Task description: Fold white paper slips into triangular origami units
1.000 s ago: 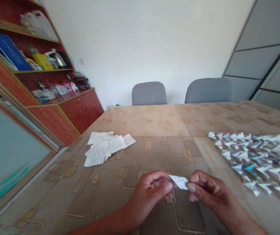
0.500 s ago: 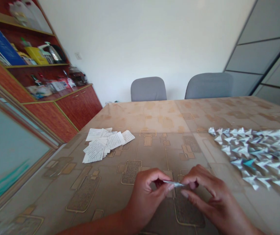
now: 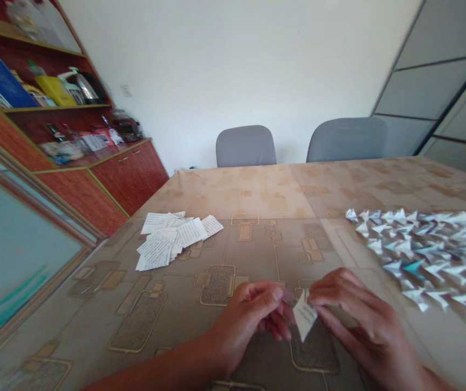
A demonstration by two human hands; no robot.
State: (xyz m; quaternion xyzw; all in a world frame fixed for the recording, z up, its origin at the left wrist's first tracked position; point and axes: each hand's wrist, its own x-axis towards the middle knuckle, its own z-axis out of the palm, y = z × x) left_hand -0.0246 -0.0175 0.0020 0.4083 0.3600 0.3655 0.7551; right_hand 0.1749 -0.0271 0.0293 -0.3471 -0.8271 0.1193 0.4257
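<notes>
My right hand pinches a small folded piece of printed paper between thumb and fingers. The paper is tilted, with a pointed end hanging down over the table. Close by on the left, my left hand is open, its fingers loosely curled and apart, some blurred by motion. Its fingertips are near the paper's left edge; whether they brush it I cannot tell. Off to the right lie rows of pointed folded paper pieces, mostly white with print, one teal. A loose pile of flat printed paper slips lies to the left.
A patterned cloth covers the table. Beyond its far edge stand two grey chairs against a white wall. At the left a reddish wooden cabinet holds a kettle, jugs and boxes.
My left hand has let go of the folded paper and its fingers have spread. In my right hand the paper has turned from edge-on to showing a printed face.
</notes>
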